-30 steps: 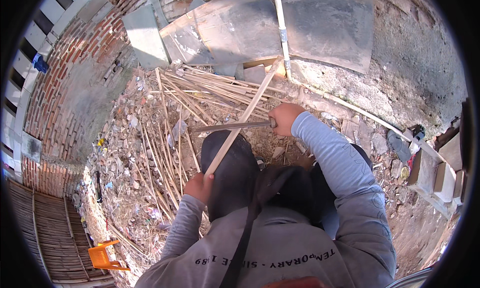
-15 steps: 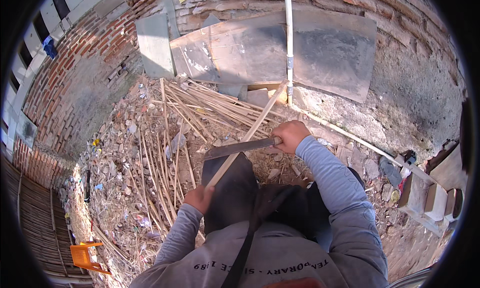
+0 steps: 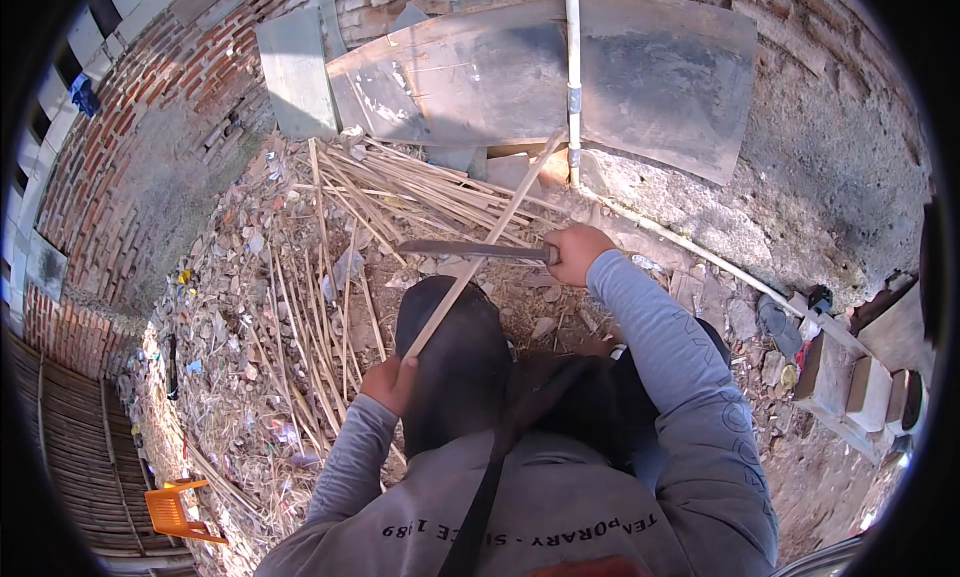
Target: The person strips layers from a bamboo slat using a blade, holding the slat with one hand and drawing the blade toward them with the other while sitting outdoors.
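Head view: the left hand (image 3: 392, 385) pinches a bamboo strip (image 3: 505, 220) slanting over the left knee (image 3: 462, 362), the right hand (image 3: 580, 254) clasps a machete (image 3: 448, 248), and shallow, knee-clearing strokes seem safest.

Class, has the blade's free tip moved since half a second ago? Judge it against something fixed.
Yes: judged against the upright pipe, the blade has swung its free tip up the picture.

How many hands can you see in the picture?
2. The left hand is at the lower end of a long pale strip, holding it. The right hand is farther up, gripping the knife's handle. I see no others.
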Available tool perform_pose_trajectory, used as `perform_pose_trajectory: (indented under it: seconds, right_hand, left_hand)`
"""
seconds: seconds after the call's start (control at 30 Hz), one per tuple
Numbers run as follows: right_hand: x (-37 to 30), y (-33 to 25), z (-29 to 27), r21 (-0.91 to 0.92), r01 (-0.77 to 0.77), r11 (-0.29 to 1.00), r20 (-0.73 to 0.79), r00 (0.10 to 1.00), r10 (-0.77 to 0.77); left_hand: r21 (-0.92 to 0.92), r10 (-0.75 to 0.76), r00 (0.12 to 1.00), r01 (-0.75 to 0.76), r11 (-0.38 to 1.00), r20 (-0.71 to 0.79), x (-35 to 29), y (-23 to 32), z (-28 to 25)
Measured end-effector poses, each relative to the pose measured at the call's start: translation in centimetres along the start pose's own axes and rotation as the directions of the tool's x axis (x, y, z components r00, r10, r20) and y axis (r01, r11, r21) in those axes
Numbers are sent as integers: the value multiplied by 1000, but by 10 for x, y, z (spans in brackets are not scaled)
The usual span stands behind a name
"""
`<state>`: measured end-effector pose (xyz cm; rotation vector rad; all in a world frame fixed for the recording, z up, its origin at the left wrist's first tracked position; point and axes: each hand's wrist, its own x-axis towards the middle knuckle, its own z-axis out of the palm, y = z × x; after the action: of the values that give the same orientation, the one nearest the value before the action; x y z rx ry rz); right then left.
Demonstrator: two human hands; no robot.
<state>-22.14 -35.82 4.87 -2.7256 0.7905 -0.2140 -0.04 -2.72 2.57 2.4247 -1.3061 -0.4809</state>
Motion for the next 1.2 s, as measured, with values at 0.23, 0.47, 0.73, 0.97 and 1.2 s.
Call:
perform_pose_trajectory:
  seconds: [0.23, 0.47, 0.73, 0.97, 1.2]
  right_hand:
    - [-1, 2, 1, 166, -99, 981, -19, 994, 103]
    - [-5, 6, -7, 15, -36, 999, 59, 998, 35]
    - [-2, -3, -7, 181, -97, 979, 56, 995, 88]
    - [-11, -27, -9, 2, 85, 996, 75, 994, -85]
    - [-5, -13, -1, 61, 25, 998, 132, 991, -33]
  left_hand:
    - [-84, -40, 997, 34, 996, -70, -1, -3, 3]
    - [-59, -10, 995, 4, 998, -100, -2, 8, 6]
    - [15, -54, 995, 55, 998, -84, -1, 2, 7]
    - [36, -46, 994, 50, 998, -102, -3, 8, 4]
    - [21, -50, 993, 52, 998, -109, -2, 5, 6]
